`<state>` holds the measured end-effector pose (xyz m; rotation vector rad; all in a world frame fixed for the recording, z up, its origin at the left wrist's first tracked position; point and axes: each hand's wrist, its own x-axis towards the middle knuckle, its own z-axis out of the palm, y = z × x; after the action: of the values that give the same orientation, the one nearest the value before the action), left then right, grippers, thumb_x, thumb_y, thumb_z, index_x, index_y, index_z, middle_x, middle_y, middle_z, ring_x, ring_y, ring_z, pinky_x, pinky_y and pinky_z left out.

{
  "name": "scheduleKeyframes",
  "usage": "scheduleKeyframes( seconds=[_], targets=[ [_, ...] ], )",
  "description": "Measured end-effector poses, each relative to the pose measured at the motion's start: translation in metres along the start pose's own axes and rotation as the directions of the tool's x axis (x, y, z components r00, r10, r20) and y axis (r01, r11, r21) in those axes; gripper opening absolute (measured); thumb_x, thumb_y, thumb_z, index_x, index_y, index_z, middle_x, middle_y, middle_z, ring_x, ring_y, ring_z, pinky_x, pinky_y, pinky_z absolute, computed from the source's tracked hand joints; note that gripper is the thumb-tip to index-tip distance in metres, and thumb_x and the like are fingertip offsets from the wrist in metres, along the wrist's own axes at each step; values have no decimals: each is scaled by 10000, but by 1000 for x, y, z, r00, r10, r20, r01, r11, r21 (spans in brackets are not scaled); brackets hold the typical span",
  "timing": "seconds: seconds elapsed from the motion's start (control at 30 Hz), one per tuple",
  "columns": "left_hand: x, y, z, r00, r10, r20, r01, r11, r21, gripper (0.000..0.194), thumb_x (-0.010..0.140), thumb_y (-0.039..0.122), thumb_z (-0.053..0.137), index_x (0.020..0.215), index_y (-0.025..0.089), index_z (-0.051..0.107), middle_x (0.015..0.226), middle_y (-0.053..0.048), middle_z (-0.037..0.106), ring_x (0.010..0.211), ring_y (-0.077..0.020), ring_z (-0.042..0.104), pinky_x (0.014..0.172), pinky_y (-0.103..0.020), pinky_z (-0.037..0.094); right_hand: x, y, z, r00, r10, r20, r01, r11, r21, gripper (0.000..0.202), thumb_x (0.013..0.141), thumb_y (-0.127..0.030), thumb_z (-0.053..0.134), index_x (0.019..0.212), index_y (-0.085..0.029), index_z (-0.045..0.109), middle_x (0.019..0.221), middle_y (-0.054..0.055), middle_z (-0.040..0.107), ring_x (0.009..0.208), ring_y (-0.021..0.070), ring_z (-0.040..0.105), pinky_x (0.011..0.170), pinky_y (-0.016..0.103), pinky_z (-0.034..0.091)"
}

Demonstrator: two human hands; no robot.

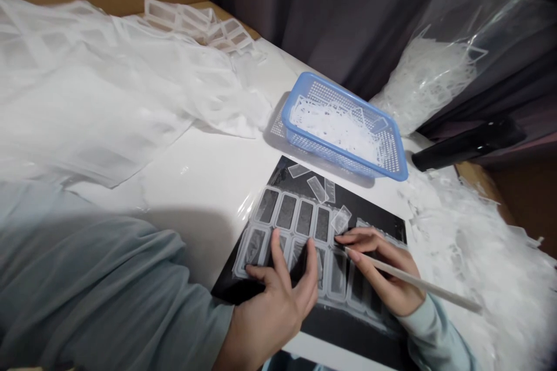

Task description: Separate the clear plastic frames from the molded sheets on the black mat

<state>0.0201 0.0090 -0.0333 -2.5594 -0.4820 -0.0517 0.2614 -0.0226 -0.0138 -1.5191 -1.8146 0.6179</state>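
**Grip on slim tool and die-cut sheet, desk seen from nearest edge outward**

Right hand (pixel 385 269): grip closed around a thin pale stick tool (pixel 418 282), fingers pinched near its front end, the shaft trailing out to the right past the wrist. The tip rests at the sheet's upper row.

Left hand (pixel 278 295): open grip, fingers spread flat and pressing on the translucent die-cut sheet (pixel 300 226); holds nothing. Grey-green sleeve (pixel 100 290) fills the near left.

Die-cut sheet: clear film with two rows of rectangular windows, lying on a black mat (pixel 374 211), which lies on the white desk (pixel 204 179). Both hands touch the sheet.

Loose rectangular pieces (pixel 317 188): several small clear cut-outs lying on the mat just beyond the sheet, between it and the basket.

Blue basket (pixel 394 153): perforated plastic, standing on the desk just beyond the mat, holding a heap of clear film bits.

Film offcuts (pixel 487 243): a white tangle spread along the right side of the desk.

Black handled object (pixel 467 145): lying right of the basket; its kind cannot be told.

Stacked film sheets (pixel 100 93): large pile on the far left, more windowed frames at its far end.

Clear plastic bag (pixel 452 64): far right, against a dark curtain (pixel 331 11), holding more offcuts.
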Motion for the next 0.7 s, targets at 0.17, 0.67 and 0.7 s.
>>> scheduleKeyframes(
  seconds=[0.17, 0.67, 0.7],
  targets=[
    [1, -1, -1, 1000, 3, -27, -3, 1000, -10, 563, 826, 433, 548, 1361, 265, 490, 1474, -205, 392, 1057, -463, 643, 481, -366, 483, -1, 1, 1, 1000, 5, -8, -5, 1000, -13, 83, 902, -144, 625, 882, -222, 643, 1001, 38, 760, 1026, 174, 651, 894, 293, 527],
    [1, -12, -4, 996, 89, -21, -88, 995, 57, 525, 898, 500, 465, 1364, 257, 475, 1455, -195, 425, 1017, -438, 665, 452, -355, 453, -1, -5, 7, 997, -64, -36, 60, 994, -94, 103, 905, -97, 593, 899, -195, 625, 972, 62, 748, 999, 161, 662, 871, 269, 546],
    [1, -12, -4, 996, 89, -19, -87, 994, 58, 531, 894, 506, 471, 1362, 257, 473, 1457, -200, 420, 1022, -440, 663, 455, -355, 453, -1, -5, 8, 995, -92, -36, 87, 989, -117, 114, 901, -80, 591, 918, -188, 623, 970, 70, 743, 1000, 164, 661, 872, 271, 547]
  ],
)
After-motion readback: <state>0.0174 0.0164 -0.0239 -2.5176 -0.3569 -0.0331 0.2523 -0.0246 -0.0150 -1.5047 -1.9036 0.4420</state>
